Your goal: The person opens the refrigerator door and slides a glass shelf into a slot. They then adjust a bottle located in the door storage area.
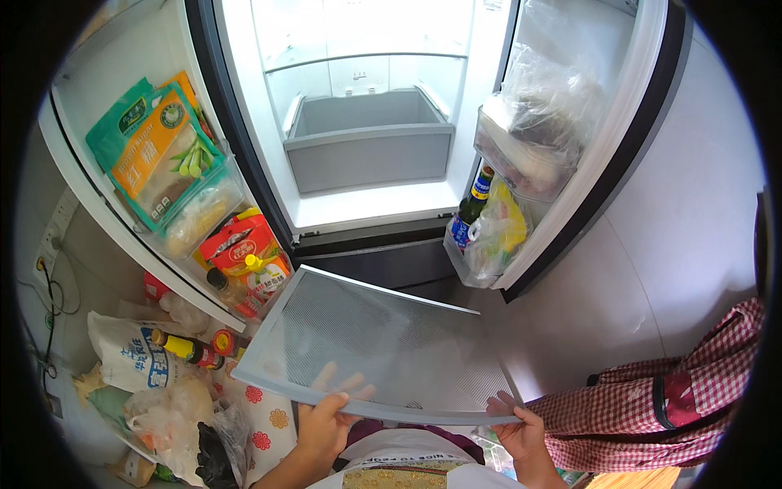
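A clear glass refrigerator shelf [379, 342] with a grey front trim is held level in front of my body. My left hand [327, 415] grips the trim left of its middle, thumb on top and fingers showing through the glass. At the right front corner, my right hand [519, 431] holds the same trim, its fingertips visible beneath the pane. Beyond the shelf stands the open refrigerator [372, 205], its inside lit. A grey drawer [369, 159] sits at the bottom of the compartment, and another glass shelf [366, 60] is fitted above it.
The left door bin holds a brown sugar bag [162, 153] and sauce packets [247, 250]. In the right door are a glass bottle [473, 205] and plastic-bagged food [544, 122]. Bags and a sauce bottle [188, 349] crowd a flowered surface [269, 422] at left. Checked cloth [641, 403] hangs at right.
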